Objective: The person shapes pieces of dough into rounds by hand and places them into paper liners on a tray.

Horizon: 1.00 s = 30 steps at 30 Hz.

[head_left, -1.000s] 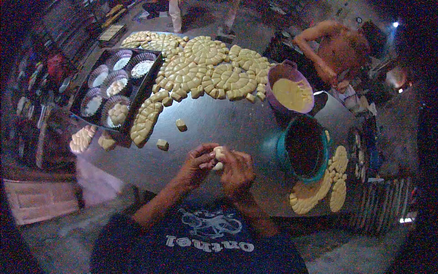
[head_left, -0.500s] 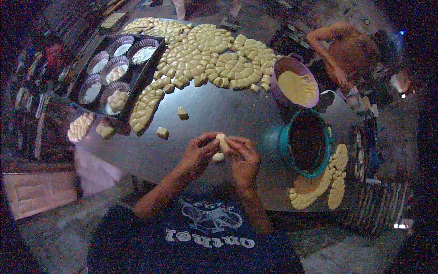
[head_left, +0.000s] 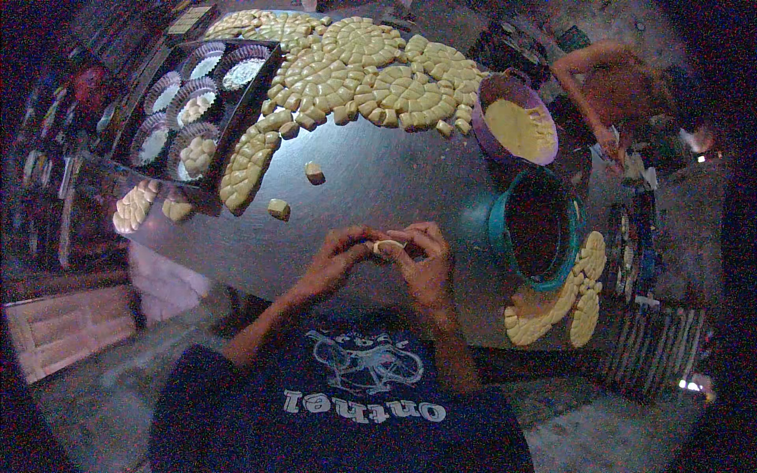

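Over the near part of the metal table point(head_left: 371, 181), my left hand point(head_left: 341, 256) and my right hand point(head_left: 426, 260) meet fingertip to fingertip. A small pale piece of dough point(head_left: 388, 247) is pinched between them, looking flattened. Beyond my left hand lie two loose dough chunks point(head_left: 278, 208). Farther off, portioned dough pieces point(head_left: 319, 87) are packed together in round, scored patterns. To the left is a black tray point(head_left: 244, 118) holding fluted paper cups point(head_left: 193, 155); two contain small dough balls, and the others show a white bottom.
At the right stand a purple tub point(head_left: 476, 118) with yellow filling point(head_left: 516, 130) and a dark-inside teal bucket point(head_left: 500, 236). More scored dough point(head_left: 585, 315) lies beside the bucket. Another person point(head_left: 615, 87) works at the far right, an arm reaching down.
The dough between my fingers was rounded and is now flatter. A second dough ball seen below my fingers no longer shows. My view has shifted slightly.
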### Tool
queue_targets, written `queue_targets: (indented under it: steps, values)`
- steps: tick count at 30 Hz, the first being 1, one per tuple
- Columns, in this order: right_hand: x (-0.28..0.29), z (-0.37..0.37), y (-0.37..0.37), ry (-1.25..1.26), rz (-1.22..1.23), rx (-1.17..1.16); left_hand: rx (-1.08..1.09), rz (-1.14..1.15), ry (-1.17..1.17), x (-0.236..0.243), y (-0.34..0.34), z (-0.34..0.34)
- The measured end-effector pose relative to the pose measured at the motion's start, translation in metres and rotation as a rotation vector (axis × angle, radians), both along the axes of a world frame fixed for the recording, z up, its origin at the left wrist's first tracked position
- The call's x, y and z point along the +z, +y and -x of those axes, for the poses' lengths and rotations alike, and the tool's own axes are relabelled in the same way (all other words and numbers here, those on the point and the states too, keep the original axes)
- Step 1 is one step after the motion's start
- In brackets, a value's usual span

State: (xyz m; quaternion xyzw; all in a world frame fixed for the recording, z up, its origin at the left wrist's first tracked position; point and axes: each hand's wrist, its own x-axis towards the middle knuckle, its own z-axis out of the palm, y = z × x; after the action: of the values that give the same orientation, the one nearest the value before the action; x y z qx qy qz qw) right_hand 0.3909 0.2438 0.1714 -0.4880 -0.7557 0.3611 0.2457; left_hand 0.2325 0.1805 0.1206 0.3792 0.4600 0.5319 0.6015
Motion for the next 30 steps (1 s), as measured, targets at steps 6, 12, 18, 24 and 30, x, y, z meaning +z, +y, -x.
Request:
queue_targets:
  steps: [6, 12, 18, 24, 30]
  values:
    - [-0.038, -0.018, 0.016, 0.012, 0.128, 0.115, 0.04, 0.064, 0.084, 0.006, 0.006, -0.008]
    - [-0.027, -0.022, 0.029, 0.172, 0.314, 0.199, -0.013, 0.045, 0.12, -0.01, 0.019, 0.001]
    - [-0.032, -0.018, 0.055, 0.212, 0.614, 0.02, -0.013, -0.182, 0.116, 0.006, 0.049, 0.005]
    - [-0.059, -0.031, 0.063, 0.3, 0.723, 0.156, -0.176, -0.032, -0.329, -0.01, 0.058, 0.001]
    - [-0.095, -0.037, 0.046, 0.156, 0.662, 0.121, -0.125, -0.014, -0.504, -0.049, 0.056, 0.001]
